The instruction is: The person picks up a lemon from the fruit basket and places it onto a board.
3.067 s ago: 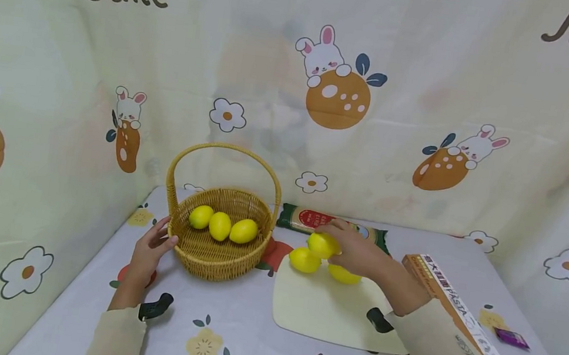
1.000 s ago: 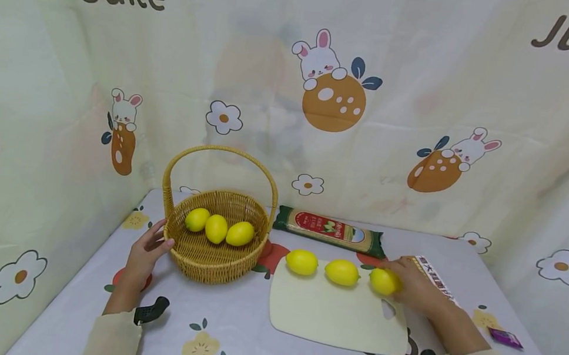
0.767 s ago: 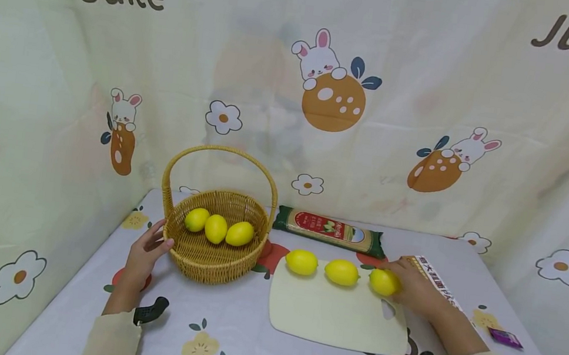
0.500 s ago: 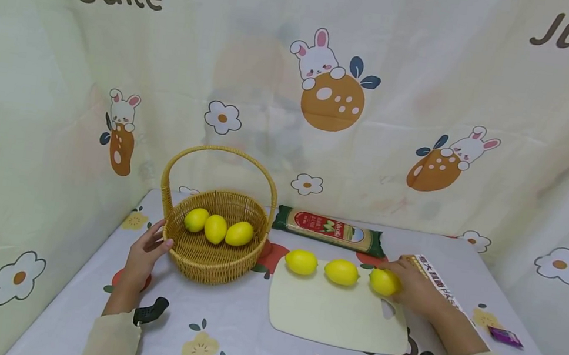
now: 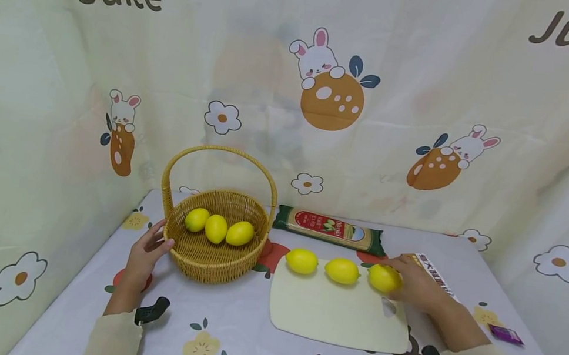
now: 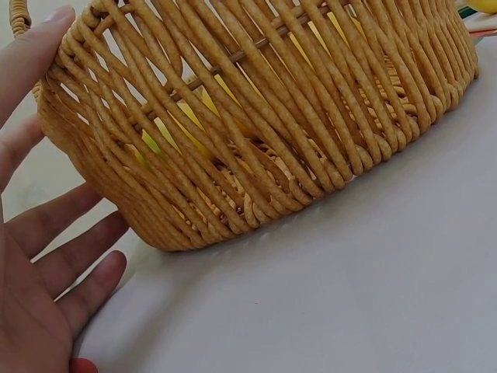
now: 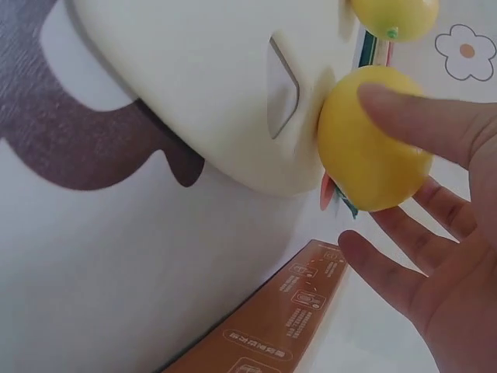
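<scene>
My right hand (image 5: pixel 417 285) pinches a yellow lemon (image 5: pixel 384 278) between thumb and fingers at the far right end of the cream cutting board (image 5: pixel 336 320). In the right wrist view the thumb lies across this lemon (image 7: pixel 373 148), its other fingers spread behind and below. A second lemon (image 5: pixel 342 271) and a third lemon (image 5: pixel 301 261) lie beside it along the board's back edge. My left hand (image 5: pixel 142 258) touches the left side of the wicker basket (image 5: pixel 215 266). Its thumb rests at the rim in the left wrist view, and the fingers extend along the wall (image 6: pixel 233 116).
Three lemons (image 5: pixel 216 229) sit inside the basket, under its tall arched handle (image 5: pixel 224 149). A green-ended pasta packet (image 5: pixel 331 230) lies behind the board. A long pasta box (image 5: pixel 432 273), partly hidden by the right arm, and a small purple packet (image 5: pixel 506 335) lie on the right.
Since the oldest frame, the right hand has carried its lemon from above the other two to the board's right end. The left hand stays at the basket.
</scene>
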Tool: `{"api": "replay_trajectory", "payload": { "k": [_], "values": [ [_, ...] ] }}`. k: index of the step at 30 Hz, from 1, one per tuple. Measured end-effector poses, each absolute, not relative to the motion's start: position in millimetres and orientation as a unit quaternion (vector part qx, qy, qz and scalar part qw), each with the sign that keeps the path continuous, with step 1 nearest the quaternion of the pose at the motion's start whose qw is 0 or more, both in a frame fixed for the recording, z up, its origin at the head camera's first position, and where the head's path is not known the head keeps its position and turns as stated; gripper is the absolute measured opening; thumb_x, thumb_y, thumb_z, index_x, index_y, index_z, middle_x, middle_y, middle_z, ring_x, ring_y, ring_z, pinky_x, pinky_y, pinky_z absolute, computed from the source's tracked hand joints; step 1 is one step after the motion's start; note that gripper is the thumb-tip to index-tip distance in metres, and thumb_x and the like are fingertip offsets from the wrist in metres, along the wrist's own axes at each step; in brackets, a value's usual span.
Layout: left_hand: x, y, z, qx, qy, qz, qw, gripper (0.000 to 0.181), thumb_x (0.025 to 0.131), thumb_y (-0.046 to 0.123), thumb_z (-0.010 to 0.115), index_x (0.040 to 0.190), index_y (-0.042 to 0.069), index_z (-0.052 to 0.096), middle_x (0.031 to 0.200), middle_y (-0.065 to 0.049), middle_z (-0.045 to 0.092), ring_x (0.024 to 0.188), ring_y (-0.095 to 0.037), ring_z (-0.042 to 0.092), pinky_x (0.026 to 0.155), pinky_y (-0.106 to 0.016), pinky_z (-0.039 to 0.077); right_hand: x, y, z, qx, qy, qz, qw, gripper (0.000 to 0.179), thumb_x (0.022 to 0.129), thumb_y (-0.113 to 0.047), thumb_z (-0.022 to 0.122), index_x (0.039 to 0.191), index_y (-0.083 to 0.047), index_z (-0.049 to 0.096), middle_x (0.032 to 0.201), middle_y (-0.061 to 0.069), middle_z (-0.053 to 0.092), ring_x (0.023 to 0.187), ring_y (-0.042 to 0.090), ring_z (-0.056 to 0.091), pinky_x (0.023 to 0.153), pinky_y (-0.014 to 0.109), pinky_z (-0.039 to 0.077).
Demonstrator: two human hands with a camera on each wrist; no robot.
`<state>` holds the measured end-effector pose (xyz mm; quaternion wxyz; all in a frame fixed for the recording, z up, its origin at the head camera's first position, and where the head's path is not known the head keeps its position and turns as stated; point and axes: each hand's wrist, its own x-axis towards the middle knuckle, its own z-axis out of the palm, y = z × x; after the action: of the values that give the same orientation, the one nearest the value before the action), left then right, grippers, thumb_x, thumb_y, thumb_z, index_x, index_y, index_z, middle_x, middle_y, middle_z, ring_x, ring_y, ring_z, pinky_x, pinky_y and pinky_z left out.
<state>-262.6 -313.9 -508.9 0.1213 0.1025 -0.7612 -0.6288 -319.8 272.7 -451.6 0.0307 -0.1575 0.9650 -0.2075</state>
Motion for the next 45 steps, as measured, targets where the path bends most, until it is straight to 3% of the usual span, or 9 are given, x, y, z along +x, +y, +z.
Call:
{"api": "replay_trajectory", "payload": {
  "k": [9, 21, 32, 37, 45],
  "values": [
    [-263, -315, -510, 0.097, -0.758, -0.632, 0.126, 0.07, 0.092, 0.035, 0.069, 0.152, 0.029, 0.034, 0.15, -0.012, 0.04, 0.135, -0.032, 0.039, 0.111, -0.054, 0.026, -326, 271, -452, -0.137, 0.968, -0.202, 0.052, 0.066, 0.071, -0.01, 0.087, 0.132, -0.01, 0.061, 0.124, 0.02, 0.052, 0.11, 0.038, 0.045, 0.091, 0.057, 0.047],
    [-262, -318, -513, 0.093, -0.758, -0.633, 0.13, 0.071, 0.091, 0.035, 0.069, 0.153, 0.028, 0.034, 0.15, -0.013, 0.04, 0.134, -0.032, 0.04, 0.11, -0.055, 0.026, -332, 268, -455, -0.131, 0.968, -0.207, 0.053, 0.064, 0.072, -0.017, 0.087, 0.131, -0.013, 0.062, 0.131, 0.023, 0.049, 0.117, 0.044, 0.043, 0.089, 0.062, 0.045],
    [-265, -315, -507, 0.096, -0.76, -0.631, 0.122, 0.072, 0.091, 0.036, 0.07, 0.153, 0.028, 0.034, 0.15, -0.013, 0.04, 0.134, -0.032, 0.039, 0.11, -0.054, 0.027, -334, 257, -446, -0.139, 0.973, -0.178, 0.049, 0.058, 0.075, -0.018, 0.084, 0.127, -0.006, 0.063, 0.127, 0.024, 0.053, 0.112, 0.044, 0.047, 0.092, 0.062, 0.043],
    [-266, -315, -507, 0.091, -0.759, -0.633, 0.121, 0.071, 0.091, 0.036, 0.069, 0.152, 0.028, 0.035, 0.15, -0.013, 0.039, 0.135, -0.032, 0.039, 0.11, -0.054, 0.027, -337, 254, -445, -0.128, 0.976, -0.169, 0.06, 0.055, 0.076, -0.017, 0.084, 0.127, -0.009, 0.064, 0.127, 0.024, 0.052, 0.112, 0.045, 0.048, 0.091, 0.062, 0.043],
    [-264, -317, -507, 0.085, -0.759, -0.632, 0.13, 0.069, 0.092, 0.033, 0.068, 0.152, 0.027, 0.035, 0.149, -0.015, 0.04, 0.134, -0.034, 0.039, 0.109, -0.055, 0.028, -341, 249, -433, -0.138, 0.976, -0.15, 0.074, 0.061, 0.076, -0.019, 0.084, 0.131, -0.007, 0.06, 0.133, 0.026, 0.049, 0.117, 0.046, 0.045, 0.093, 0.064, 0.041]
  ]
}}
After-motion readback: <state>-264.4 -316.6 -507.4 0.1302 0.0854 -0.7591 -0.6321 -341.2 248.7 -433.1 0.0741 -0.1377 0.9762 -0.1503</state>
